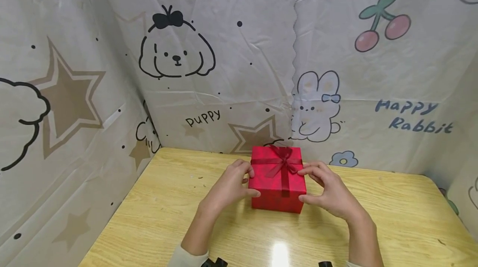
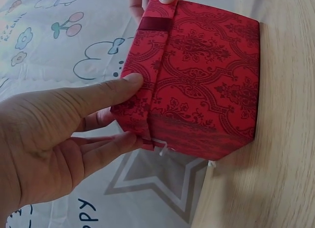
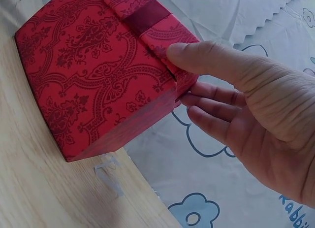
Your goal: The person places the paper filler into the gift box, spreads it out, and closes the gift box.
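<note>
A red gift box [image 1: 276,203] with a dark damask-like pattern stands on the table. Its lid [image 1: 261,182] carries a dark red ribbon [image 1: 285,186] tied in a bow [image 1: 286,161]. My left hand [image 1: 232,184] grips the lid's left side, its thumb [image 2: 130,81] on the front edge and its fingers [image 2: 110,151] at the side. On the right, my right hand [image 1: 330,190] pinches the lid the same way, with the thumb [image 3: 184,55] at the front corner. The lid's rim overlaps the box body all along the front. Whatever is inside stays hidden.
Beneath the box is a pale wooden table [image 1: 171,200]. A white cloth [image 1: 257,59] printed with cartoon animals, stars and cherries hangs close behind it, and more cloth [image 1: 56,175] runs along the left. White string-like pieces [image 3: 109,179] show beside the box's base.
</note>
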`<action>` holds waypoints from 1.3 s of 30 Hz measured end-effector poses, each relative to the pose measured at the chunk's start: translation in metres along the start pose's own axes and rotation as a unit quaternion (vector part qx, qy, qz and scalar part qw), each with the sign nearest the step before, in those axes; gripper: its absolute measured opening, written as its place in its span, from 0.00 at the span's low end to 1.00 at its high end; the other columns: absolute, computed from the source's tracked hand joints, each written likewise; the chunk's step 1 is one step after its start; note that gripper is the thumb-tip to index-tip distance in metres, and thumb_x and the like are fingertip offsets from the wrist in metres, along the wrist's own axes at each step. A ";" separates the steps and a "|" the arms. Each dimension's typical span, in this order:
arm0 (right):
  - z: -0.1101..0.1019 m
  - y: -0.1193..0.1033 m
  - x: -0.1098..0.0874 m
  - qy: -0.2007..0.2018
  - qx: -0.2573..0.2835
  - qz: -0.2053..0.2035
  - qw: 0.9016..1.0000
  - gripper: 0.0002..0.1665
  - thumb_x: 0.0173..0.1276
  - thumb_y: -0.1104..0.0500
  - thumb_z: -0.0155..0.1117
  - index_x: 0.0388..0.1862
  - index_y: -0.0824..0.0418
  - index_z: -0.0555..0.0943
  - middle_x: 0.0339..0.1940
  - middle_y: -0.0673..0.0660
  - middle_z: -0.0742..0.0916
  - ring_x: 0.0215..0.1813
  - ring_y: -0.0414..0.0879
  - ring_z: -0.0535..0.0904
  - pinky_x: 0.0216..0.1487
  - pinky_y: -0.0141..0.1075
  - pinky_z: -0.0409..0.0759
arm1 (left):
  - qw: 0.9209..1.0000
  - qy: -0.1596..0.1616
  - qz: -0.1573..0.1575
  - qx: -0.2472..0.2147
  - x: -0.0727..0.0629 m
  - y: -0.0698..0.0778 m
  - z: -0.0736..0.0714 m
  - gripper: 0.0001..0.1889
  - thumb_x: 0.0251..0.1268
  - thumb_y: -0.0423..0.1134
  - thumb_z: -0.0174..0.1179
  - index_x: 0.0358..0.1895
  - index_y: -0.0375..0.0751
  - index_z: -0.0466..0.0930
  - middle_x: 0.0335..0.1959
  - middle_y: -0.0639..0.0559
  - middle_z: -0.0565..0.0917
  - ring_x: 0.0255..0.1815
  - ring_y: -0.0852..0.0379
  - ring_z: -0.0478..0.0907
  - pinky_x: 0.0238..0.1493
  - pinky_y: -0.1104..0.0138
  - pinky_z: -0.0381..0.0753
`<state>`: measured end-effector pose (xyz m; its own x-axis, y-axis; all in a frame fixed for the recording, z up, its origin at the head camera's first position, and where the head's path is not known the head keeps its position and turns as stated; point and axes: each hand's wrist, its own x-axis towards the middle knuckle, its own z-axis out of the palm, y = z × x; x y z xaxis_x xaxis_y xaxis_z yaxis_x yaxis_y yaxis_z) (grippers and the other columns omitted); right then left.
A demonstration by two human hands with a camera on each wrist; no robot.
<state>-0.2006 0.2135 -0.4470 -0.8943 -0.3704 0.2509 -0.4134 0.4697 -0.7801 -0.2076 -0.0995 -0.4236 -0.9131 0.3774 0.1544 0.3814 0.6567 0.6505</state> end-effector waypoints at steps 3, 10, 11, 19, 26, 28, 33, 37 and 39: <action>-0.001 0.000 -0.001 0.002 0.003 0.000 1.000 0.34 0.56 0.61 0.87 0.61 0.52 0.83 0.67 0.54 0.77 0.73 0.55 0.72 0.73 0.40 0.69 | 1.000 0.004 0.003 0.000 -0.002 0.001 0.000 0.24 0.50 0.41 0.86 0.38 0.44 0.74 0.45 0.43 0.79 0.43 0.51 0.81 0.45 0.71 0.85; -0.003 0.001 -0.003 0.006 0.005 0.004 1.000 0.34 0.55 0.62 0.88 0.60 0.53 0.83 0.65 0.53 0.78 0.72 0.54 0.73 0.72 0.35 0.69 | 1.000 0.006 0.012 -0.008 -0.001 0.004 0.002 0.24 0.51 0.39 0.85 0.38 0.43 0.75 0.44 0.45 0.78 0.44 0.45 0.83 0.46 0.66 0.87; -0.003 0.002 -0.003 0.005 0.005 0.005 1.000 0.34 0.55 0.62 0.88 0.60 0.53 0.83 0.65 0.53 0.78 0.72 0.54 0.73 0.72 0.35 0.69 | 1.000 0.005 0.012 -0.006 -0.001 0.004 0.002 0.24 0.51 0.39 0.85 0.38 0.43 0.75 0.44 0.45 0.78 0.44 0.45 0.83 0.46 0.67 0.87; 0.000 0.005 -0.003 -0.013 0.005 0.016 1.000 0.34 0.55 0.62 0.87 0.60 0.54 0.82 0.63 0.53 0.79 0.69 0.54 0.76 0.74 0.44 0.70 | 1.000 -0.007 -0.005 -0.008 -0.001 0.002 0.004 0.24 0.51 0.40 0.85 0.39 0.43 0.75 0.48 0.43 0.79 0.43 0.48 0.83 0.45 0.70 0.85; 0.002 0.010 -0.002 -0.029 0.015 0.021 0.999 0.34 0.54 0.63 0.88 0.59 0.54 0.82 0.62 0.53 0.78 0.70 0.54 0.75 0.75 0.44 0.69 | 1.000 -0.022 -0.022 -0.001 -0.001 -0.003 0.007 0.24 0.51 0.41 0.85 0.39 0.44 0.75 0.49 0.50 0.76 0.42 0.54 0.82 0.46 0.69 0.85; 0.003 0.011 -0.002 -0.033 0.013 0.021 0.999 0.34 0.54 0.62 0.88 0.59 0.54 0.82 0.62 0.53 0.78 0.70 0.55 0.75 0.75 0.45 0.69 | 0.999 -0.024 -0.024 0.001 0.000 -0.005 0.009 0.24 0.51 0.40 0.85 0.39 0.44 0.74 0.49 0.50 0.76 0.42 0.53 0.81 0.45 0.69 0.85; 0.002 0.011 0.000 -0.037 0.006 0.026 0.999 0.34 0.54 0.63 0.88 0.58 0.54 0.82 0.61 0.53 0.78 0.70 0.56 0.76 0.75 0.46 0.70 | 0.999 -0.025 -0.024 -0.003 0.004 -0.009 0.012 0.24 0.51 0.39 0.85 0.39 0.43 0.74 0.50 0.50 0.76 0.42 0.51 0.82 0.46 0.68 0.85; 0.001 0.005 -0.003 -0.047 -0.012 0.043 0.998 0.33 0.56 0.60 0.87 0.60 0.54 0.82 0.62 0.53 0.79 0.71 0.58 0.75 0.76 0.51 0.70 | 0.998 -0.040 -0.024 -0.031 0.003 -0.015 0.010 0.23 0.53 0.41 0.84 0.40 0.44 0.75 0.50 0.51 0.77 0.52 0.49 0.84 0.53 0.64 0.85; -0.002 -0.001 -0.007 -0.053 -0.035 0.055 0.996 0.32 0.60 0.56 0.85 0.62 0.53 0.82 0.63 0.53 0.79 0.71 0.61 0.75 0.74 0.58 0.71 | 0.998 -0.054 -0.017 -0.037 0.002 -0.020 0.005 0.21 0.59 0.46 0.81 0.44 0.45 0.77 0.51 0.52 0.79 0.59 0.49 0.82 0.60 0.61 0.83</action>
<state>-0.1943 0.2175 -0.4467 -0.9133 -0.3945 0.1015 -0.3285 0.5657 -0.7564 -0.2164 -0.1090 -0.4399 -0.9032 0.4261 0.0521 0.3346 0.6227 0.7073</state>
